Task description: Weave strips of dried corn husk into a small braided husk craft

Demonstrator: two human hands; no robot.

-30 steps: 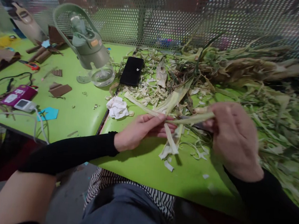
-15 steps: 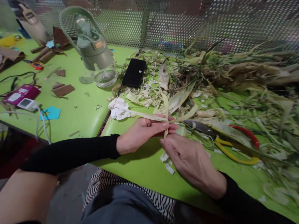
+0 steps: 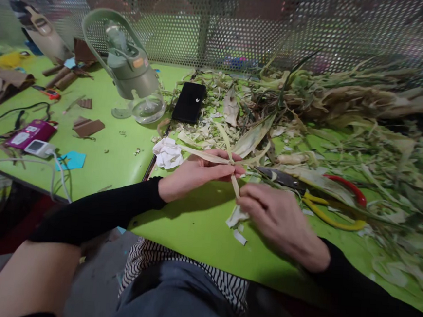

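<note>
Pale corn husk strips cross in a knot-like centre over the green table. My left hand pinches them near that crossing, thumb on top and fingers beneath. One strip reaches left, one points away from me, and another goes right. The strip toward me ends in the closed fingers of my right hand, which sits lower and to the right. Just beyond lie scissors with one red and one yellow handle. White scraps rest below the strips, and a crumpled white tissue is left of my left hand.
Dried husks and leaves are heaped at the back right, shreds spreading forward. A black phone lies among scraps. Left of it stands a green-topped bottle. A purple device with cables is farther left. A perforated metal screen borders the back.
My right hand has shifted slightly right, drawing the near strip out at a slant. The crossing moved a little left and up, and the far strip now leans left.
</note>
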